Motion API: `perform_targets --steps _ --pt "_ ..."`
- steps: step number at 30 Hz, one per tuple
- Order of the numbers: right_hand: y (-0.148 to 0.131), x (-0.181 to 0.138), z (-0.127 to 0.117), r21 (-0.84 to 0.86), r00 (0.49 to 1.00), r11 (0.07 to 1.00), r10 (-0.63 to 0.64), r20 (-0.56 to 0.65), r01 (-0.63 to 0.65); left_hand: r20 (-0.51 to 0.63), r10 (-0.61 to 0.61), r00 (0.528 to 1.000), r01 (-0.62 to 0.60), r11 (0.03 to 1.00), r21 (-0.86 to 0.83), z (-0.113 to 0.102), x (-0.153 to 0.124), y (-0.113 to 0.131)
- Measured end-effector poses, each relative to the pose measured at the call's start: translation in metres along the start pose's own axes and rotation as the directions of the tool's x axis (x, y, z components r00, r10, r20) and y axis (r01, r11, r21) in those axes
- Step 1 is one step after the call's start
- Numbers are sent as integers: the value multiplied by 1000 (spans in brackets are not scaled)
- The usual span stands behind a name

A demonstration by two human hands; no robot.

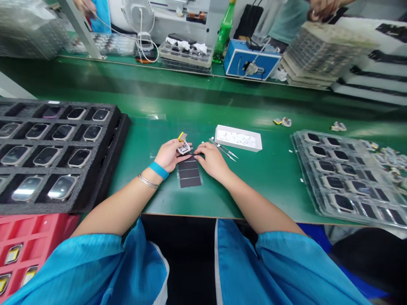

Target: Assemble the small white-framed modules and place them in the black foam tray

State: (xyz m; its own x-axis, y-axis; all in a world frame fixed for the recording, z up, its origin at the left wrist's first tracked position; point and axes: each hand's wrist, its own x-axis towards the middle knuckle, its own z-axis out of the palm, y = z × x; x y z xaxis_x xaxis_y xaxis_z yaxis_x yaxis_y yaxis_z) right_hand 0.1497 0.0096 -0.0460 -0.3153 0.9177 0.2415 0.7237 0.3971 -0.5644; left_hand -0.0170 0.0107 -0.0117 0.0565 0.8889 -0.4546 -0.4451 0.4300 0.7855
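My left hand (pixel 169 155) is closed around a small watch circuit module (pixel 184 148) with a white frame and a yellow-edged part (pixel 182 136) sticking up from it. Its thumb reaches over the top of a sheet of black rectangular stickers (pixel 190 173) on a clear backing. My right hand (pixel 213 161) is closed in a pinch at the sheet's upper edge, close to the left thumb; what its fingertips hold is too small to tell. Just beyond the right hand lie metal tweezers (pixel 227 151) and a white box (pixel 259 143) with tiny pieces on white paper.
At left stands a black foam tray (pixel 92 169) of watches, above a red tray (pixel 38 228). Clear plastic trays (pixel 305 178) with watch screens lie at right, beside a pile of small modules (pixel 392 163). A blue box (pixel 232 59) and a green bottle (pixel 225 31) stand at the back.
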Motion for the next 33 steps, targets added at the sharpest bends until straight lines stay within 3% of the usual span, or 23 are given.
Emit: perform_targets --steps 8,17,21,24,28,31,33 --pt "0 1 0 31 999 1000 2 -39 -1 -44 15 999 -17 999 -34 5 -6 0" --pt "-1 8 0 109 995 989 100 -24 -97 -64 28 998 -31 998 -56 5 -6 -3" --pt "-2 11 3 67 993 991 116 -5 -115 -58 44 997 -46 998 -41 6 -6 -3" --pt "-3 8 2 6 999 999 32 9 -32 -67 47 997 -49 998 -30 6 -6 -3" --pt "-6 -2 -7 -29 986 985 -169 -8 169 -54 43 998 -44 999 -15 5 -5 -3" --pt "-10 -7 -17 59 950 955 -280 -137 290 -34 57 998 -57 998 0 3 -3 -3" --pt "-13 -8 -23 191 931 929 -266 -251 317 -18 61 998 -61 998 21 4 -4 -3"
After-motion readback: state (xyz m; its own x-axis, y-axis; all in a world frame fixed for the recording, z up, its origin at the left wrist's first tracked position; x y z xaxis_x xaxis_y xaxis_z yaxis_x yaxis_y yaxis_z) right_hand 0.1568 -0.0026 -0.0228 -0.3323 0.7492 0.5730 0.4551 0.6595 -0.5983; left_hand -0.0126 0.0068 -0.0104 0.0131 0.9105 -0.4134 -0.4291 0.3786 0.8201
